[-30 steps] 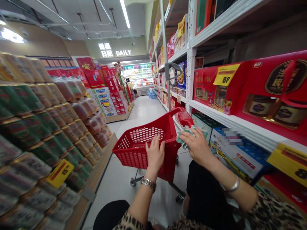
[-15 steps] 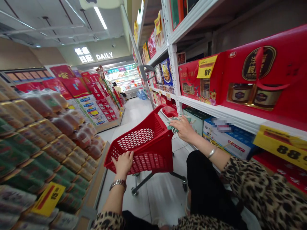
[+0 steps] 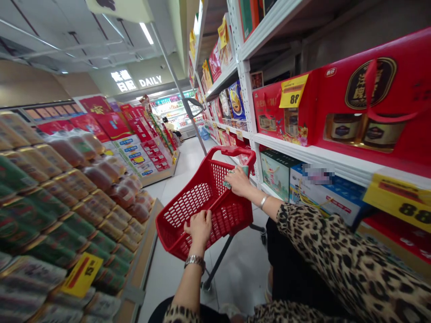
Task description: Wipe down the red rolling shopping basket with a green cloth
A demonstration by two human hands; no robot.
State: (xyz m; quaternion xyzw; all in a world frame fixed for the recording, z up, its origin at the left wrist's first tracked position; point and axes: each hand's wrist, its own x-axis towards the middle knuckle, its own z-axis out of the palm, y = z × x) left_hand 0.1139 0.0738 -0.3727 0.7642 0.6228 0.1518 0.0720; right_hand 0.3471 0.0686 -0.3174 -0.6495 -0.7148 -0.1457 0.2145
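Note:
A red plastic shopping cart [image 3: 183,200] stands tilted in the aisle before me, its handle [image 3: 235,151] on the far right side. My left hand [image 3: 199,226] is closed over the near top rim, thumb inside the basket. On the same rim, nearer the handle, my right hand [image 3: 238,181] presses a light green cloth [image 3: 227,183]. The cloth is bunched under the fingers and mostly hidden by them. Below the basket show dark legs and a wheel [image 3: 206,285].
White shelves [image 3: 286,141] with red gift boxes [image 3: 373,103] and price tags rise close on the right. Stacked canned drinks [image 3: 67,215] line the left. A metal pole [image 3: 182,96] stands beyond the cart. Farther off, a person [image 3: 167,122] is near a lit cooler.
The cart has turned and tilted, so its handle and inside show more. My right hand with the cloth has moved left along the rim. My left hand has shifted right with the cart.

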